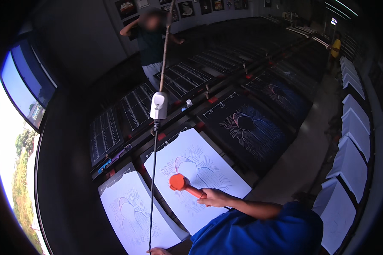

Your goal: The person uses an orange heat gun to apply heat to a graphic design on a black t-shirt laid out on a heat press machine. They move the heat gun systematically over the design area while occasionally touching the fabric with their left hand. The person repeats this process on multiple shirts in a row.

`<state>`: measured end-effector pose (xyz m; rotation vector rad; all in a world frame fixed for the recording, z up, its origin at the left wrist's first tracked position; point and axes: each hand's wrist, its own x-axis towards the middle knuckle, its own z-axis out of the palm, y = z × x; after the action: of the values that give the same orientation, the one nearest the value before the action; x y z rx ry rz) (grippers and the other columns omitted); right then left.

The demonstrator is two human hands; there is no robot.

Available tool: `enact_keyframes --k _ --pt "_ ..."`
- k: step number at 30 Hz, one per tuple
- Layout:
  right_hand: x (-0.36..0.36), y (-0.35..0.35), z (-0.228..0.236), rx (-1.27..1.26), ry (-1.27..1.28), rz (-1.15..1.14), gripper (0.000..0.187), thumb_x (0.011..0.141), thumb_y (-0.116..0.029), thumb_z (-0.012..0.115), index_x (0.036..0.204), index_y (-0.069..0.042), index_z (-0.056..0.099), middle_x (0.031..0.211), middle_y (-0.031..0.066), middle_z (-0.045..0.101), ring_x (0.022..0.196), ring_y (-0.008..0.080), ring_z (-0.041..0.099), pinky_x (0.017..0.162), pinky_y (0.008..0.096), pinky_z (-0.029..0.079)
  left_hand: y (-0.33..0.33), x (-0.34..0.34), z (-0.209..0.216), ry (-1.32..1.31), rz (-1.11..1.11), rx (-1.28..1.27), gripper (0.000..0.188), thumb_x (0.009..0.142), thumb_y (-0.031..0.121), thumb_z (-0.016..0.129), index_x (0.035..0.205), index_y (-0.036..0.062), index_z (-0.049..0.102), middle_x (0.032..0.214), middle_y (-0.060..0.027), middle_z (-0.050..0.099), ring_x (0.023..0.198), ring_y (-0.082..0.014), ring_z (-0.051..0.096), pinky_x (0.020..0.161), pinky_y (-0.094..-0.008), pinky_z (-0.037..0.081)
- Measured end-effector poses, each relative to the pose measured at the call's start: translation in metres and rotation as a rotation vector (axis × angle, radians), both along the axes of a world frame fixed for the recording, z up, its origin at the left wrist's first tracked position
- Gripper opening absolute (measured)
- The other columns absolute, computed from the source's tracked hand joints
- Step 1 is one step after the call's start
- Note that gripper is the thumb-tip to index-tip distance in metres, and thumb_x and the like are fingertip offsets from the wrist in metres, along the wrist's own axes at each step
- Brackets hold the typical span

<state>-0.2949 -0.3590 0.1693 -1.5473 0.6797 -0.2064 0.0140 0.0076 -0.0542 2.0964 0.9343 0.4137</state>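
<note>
One bright window [27, 85] stands at the far left; then come two white sheets bearing the same fine line drawing, the left sheet [136, 212] and the right sheet [219, 185]; one dark cable [152, 191] hangs before them, with one white box [158, 107] on it; one left hand [158, 251] shows at the bottom beside the cable, its fingers too cut off for me to tell their state; over the right sheet is one orange tool [186, 186], round-headed, the right hand's [215, 198] fingers clamped around its handle; beyond lie two dark panels [259, 142] with similar drawings.
</note>
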Motion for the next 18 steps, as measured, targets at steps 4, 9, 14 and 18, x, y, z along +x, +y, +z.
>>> enact_keyframes --k 4,9,14,18 --pt "-0.011 0.003 0.002 0.072 -0.083 0.135 0.042 0.090 -0.038 0.062 0.102 0.002 0.054 0.074 0.0087 0.062 0.065 0.0184 0.063 0.061 0.0317 0.049 -0.027 -0.018 0.004 -0.078 -0.142 0.031 0.074 0.095 0.060 0.035 0.123 -0.0075 0.043 0.117 -0.0304 0.055 0.097 -0.0458 0.060 0.077 -0.0541 0.051" --pt "-0.053 -0.005 -0.002 -0.085 -0.078 0.144 0.043 0.091 -0.041 0.062 0.104 -0.001 0.052 0.079 0.0077 0.060 0.070 0.0159 0.062 0.062 0.0288 0.049 -0.061 -0.053 0.011 -0.116 -0.278 0.038 0.074 0.094 0.061 0.035 0.124 -0.0058 0.043 0.119 -0.0273 0.055 0.097 -0.0439 0.061 0.076 -0.0530 0.051" --pt "-0.147 -0.044 -0.005 0.122 -0.224 -0.038 0.047 0.092 -0.046 0.061 0.104 -0.002 0.053 0.081 0.0050 0.056 0.068 0.0130 0.058 0.062 0.0275 0.048 -0.085 -0.101 0.015 -0.084 -0.395 0.019 0.074 0.094 0.062 0.035 0.126 -0.0040 0.043 0.121 -0.0243 0.055 0.096 -0.0421 0.061 0.075 -0.0518 0.051" --pt "-0.243 -0.083 -0.042 0.333 -0.435 -0.279 0.039 0.095 -0.037 0.059 0.112 -0.002 0.051 0.083 0.0027 0.057 0.069 0.0088 0.057 0.061 0.0245 0.048 -0.093 -0.149 0.025 0.007 -0.448 -0.041 0.075 0.093 0.063 0.034 0.127 -0.0025 0.043 0.122 -0.0219 0.055 0.096 -0.0406 0.061 0.074 -0.0509 0.051"
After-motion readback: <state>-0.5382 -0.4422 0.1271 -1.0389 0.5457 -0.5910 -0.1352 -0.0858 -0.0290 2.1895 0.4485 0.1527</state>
